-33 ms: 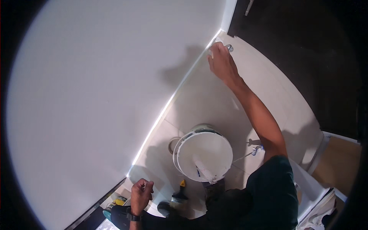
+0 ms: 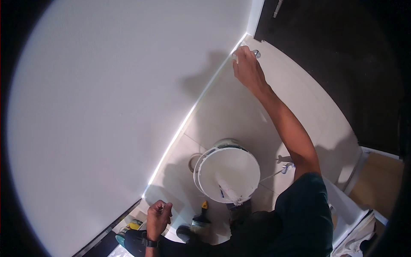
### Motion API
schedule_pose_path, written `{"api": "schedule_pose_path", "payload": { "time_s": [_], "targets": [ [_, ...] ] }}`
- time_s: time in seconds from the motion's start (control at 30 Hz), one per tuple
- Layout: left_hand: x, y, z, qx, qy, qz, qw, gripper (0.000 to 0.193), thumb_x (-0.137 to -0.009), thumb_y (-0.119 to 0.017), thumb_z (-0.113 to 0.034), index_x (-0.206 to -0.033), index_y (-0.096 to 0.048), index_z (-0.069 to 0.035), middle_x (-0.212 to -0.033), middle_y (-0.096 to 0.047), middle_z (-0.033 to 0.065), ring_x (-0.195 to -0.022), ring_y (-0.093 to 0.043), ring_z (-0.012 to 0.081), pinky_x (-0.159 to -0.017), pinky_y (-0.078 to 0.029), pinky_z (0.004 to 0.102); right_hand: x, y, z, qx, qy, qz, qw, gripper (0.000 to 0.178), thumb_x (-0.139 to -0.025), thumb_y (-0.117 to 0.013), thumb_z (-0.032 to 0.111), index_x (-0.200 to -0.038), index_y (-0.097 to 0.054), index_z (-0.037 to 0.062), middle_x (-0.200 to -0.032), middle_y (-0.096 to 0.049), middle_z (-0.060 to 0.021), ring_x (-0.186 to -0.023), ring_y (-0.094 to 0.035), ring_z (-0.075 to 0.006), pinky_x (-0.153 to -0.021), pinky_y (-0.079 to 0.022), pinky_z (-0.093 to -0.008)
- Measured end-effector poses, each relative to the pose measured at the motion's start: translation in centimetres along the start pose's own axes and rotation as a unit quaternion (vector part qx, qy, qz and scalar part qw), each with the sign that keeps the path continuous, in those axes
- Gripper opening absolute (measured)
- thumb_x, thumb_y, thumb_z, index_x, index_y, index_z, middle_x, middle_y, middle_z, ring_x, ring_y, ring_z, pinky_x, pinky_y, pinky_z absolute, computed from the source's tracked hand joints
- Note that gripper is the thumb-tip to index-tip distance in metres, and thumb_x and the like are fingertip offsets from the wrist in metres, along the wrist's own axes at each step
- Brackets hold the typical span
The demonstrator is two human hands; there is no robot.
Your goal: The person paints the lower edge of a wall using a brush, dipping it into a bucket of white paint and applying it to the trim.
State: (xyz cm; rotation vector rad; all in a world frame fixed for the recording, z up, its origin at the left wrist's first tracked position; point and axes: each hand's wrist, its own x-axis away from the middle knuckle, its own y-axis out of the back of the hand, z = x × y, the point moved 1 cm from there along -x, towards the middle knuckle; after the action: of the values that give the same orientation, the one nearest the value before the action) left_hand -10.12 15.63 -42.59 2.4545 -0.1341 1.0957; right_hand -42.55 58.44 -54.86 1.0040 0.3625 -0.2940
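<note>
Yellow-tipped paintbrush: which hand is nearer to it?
Left. The left hand is to the left of the paintbrush; the right hand is far beyond it, near the wall.

I'm holding the right arm [image 2: 293, 126] outstretched toward the top of the view, its elbow [image 2: 309, 163] bending slightly, the back of the right hand [image 2: 249, 72] facing up and its fingers curling downward. The left hand [image 2: 158, 217] is sitting low, half curled above its wrist [image 2: 152, 237]. I'm not quite making out how firmly either is closing.
</note>
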Motion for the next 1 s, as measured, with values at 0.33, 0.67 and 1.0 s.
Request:
{"api": "schedule_pose_path", "payload": {
  "time_s": [0.33, 0.67, 1.0],
  "targets": [
    [-0.4, -0.1, 0.8, -0.006, 0.019, -0.005, 1.000, 0.031, -0.100, -0.064, -0.024, -0.077, -0.055, -0.006, -0.063, -0.059, 0.0027, -0.047, -0.053, 0.0070, -0.043, -0.041, 0.0230, -6.1, -6.3, -6.2, 0.005, 0.001, -0.142, 0.990, 0.027, -0.086, -0.061, -0.002, -0.113, -0.055, -0.0059, -0.115, -0.055, -0.0202, -0.098, -0.064, -0.0387, -0.089, -0.054, -0.0455],
    [-0.6, 0.0, 1.6, -0.010, -0.001, -0.003, 1.000, 0.037, -0.100, -0.064, -0.035, -0.077, -0.053, -0.007, -0.063, -0.059, 0.0033, -0.047, -0.053, 0.0079, -0.042, -0.040, 0.0232, -5.2, -5.7, -4.0, -0.023, 0.012, -0.202, 0.979, 0.026, -0.089, -0.059, -0.002, -0.114, -0.053, -0.0050, -0.114, -0.055, -0.0195, -0.101, -0.064, -0.0371, -0.087, -0.056, -0.0414],
    [-0.8, -0.7, 0.7, -0.040, -0.015, -0.004, 0.999, 0.038, -0.100, -0.064, -0.037, -0.078, -0.053, -0.007, -0.063, -0.058, 0.0037, -0.047, -0.053, 0.0082, -0.044, -0.041, 0.0232, -6.6, -5.4, -5.4, -0.065, 0.019, -0.256, 0.964, 0.025, -0.091, -0.059, -0.002, -0.116, -0.054, -0.0037, -0.119, -0.057, -0.0202, -0.112, -0.060, -0.0404, -0.094, -0.053, -0.0431]
  ]
}}
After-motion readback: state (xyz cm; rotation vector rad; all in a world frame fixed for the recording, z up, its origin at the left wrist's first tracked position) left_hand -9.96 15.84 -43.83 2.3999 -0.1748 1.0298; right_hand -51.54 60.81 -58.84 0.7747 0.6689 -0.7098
